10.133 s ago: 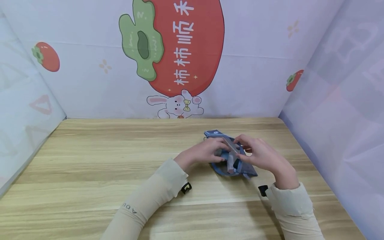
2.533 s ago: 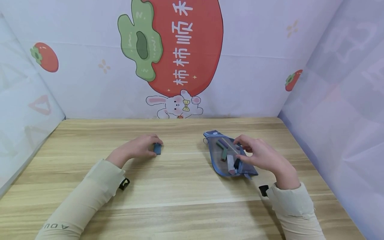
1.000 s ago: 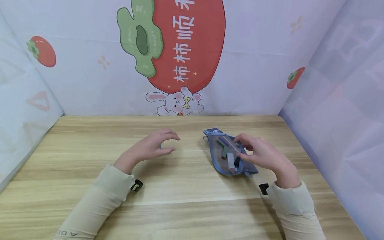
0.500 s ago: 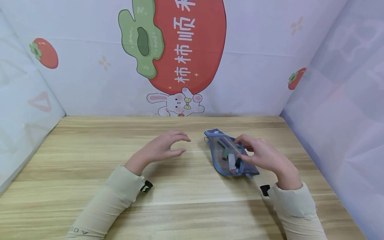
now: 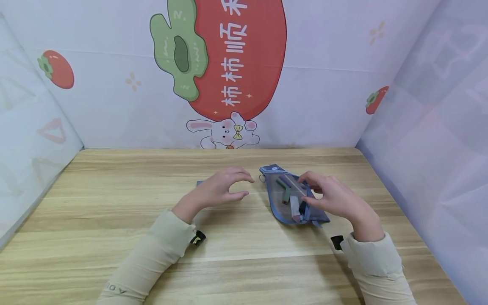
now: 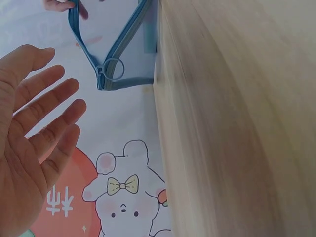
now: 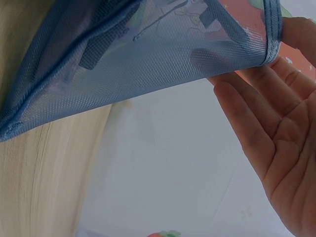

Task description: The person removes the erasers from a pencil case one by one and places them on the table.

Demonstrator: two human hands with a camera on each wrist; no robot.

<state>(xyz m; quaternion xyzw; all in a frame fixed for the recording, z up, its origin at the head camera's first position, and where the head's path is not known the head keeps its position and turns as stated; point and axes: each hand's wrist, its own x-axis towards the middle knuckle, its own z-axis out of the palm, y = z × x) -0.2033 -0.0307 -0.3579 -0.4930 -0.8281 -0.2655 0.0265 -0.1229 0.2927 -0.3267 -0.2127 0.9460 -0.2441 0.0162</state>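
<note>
A blue mesh zip pouch (image 5: 277,207) lies unzipped on the right side of the table. My right hand (image 5: 335,197) pinches its raised edge between thumb and fingers, as the right wrist view also shows at the mesh side (image 7: 163,81). Inside the pouch are green pieces (image 5: 286,195), a whitish block (image 5: 294,205) and a black piece (image 5: 303,207). My left hand (image 5: 217,188) hovers left of the pouch, thumb and fingers spread, holding nothing. Behind it a small blue block (image 5: 199,183) on the table is mostly hidden. A ring pull (image 6: 113,69) hangs at the pouch's corner.
The wood-grain table (image 5: 114,220) ends at a printed back wall (image 5: 324,106) with a persimmon and rabbit picture. Similar sheets stand at the left and right sides. Black straps (image 5: 198,238) show at the wrists.
Earlier my left hand was in the pouch, then at the left with the small blue block, which it has let go. It has since moved right toward the pouch. My right hand keeps its grip.
</note>
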